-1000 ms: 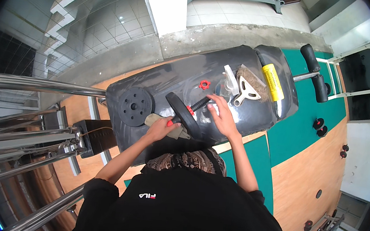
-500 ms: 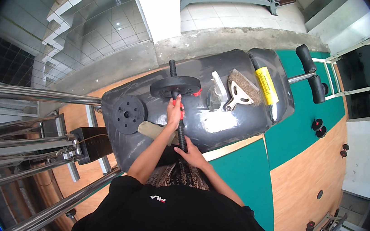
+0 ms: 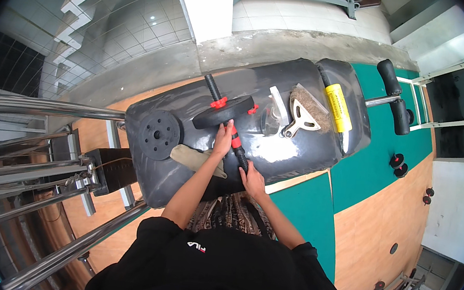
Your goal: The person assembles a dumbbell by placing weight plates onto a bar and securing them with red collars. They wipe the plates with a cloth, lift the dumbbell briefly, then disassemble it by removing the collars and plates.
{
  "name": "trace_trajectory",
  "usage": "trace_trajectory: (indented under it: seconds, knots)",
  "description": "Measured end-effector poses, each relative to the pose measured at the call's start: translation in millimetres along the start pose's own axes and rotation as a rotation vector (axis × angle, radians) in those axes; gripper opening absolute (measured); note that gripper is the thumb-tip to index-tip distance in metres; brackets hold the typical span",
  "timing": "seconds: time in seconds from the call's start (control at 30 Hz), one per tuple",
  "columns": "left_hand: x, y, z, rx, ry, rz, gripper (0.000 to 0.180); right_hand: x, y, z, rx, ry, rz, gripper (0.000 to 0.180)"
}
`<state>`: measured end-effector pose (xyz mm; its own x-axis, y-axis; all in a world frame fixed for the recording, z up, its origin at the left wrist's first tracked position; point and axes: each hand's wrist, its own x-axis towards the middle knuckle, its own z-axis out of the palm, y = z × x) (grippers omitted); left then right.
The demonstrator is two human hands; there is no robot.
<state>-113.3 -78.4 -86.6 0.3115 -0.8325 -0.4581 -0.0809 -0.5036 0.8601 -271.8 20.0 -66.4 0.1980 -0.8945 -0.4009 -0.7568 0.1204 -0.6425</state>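
A dumbbell bar (image 3: pixel 240 156) with threaded black ends and a red band slants over the black padded bench. One round black weight plate (image 3: pixel 225 113) is on it, with a red star collar (image 3: pixel 218 103) on its far side. My left hand (image 3: pixel 223 138) is closed on the bar just below the plate, fingers touching the plate's near face. My right hand (image 3: pixel 252 179) grips the near threaded end. Another red collar (image 3: pixel 253 109) shows beside the plate's right edge. A second weight plate (image 3: pixel 159 135) lies flat on the left. Beneath my left forearm is an olive cloth (image 3: pixel 187 157).
On the bench (image 3: pixel 293 158) lie a clear spray bottle (image 3: pixel 275 115), a white-handled brush (image 3: pixel 305 118) and a yellow-and-black tube (image 3: pixel 338 108). Chrome rails (image 3: pixel 47 108) of a machine stand at left. Small dumbbells (image 3: pixel 398 165) rest on the floor at right.
The bar has tilted, its near end swinging right along with my right hand. The far red collar, hidden before, now shows behind the plate.
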Motion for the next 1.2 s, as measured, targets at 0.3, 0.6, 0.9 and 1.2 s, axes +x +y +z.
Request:
trace_trajectory:
  seconds: [0.3, 0.6, 0.9, 1.2]
  knots:
    - [-5.3, 3.3, -13.0, 0.079, -0.077, 0.008, 0.080, -9.3, -4.2, 15.6, -0.138, 0.234, -0.215, 0.043]
    - [-6.9, -13.3, -16.8, 0.111, -0.108, 0.139, 0.084, -7.2, -18.2, 7.4, -0.139, 0.151, -0.094, 0.044]
    - [-20.1, -19.0, -23.7, 0.257, -0.118, 0.168, 0.079, -3.0, -28.8, 2.5, -0.100, 0.117, -0.114, 0.044]
    - [-11.8, -20.8, -44.6, 0.279, -0.200, 0.230, 0.066, 35.8, -53.5, 4.0, -0.048, 0.153, -0.205, 0.060]
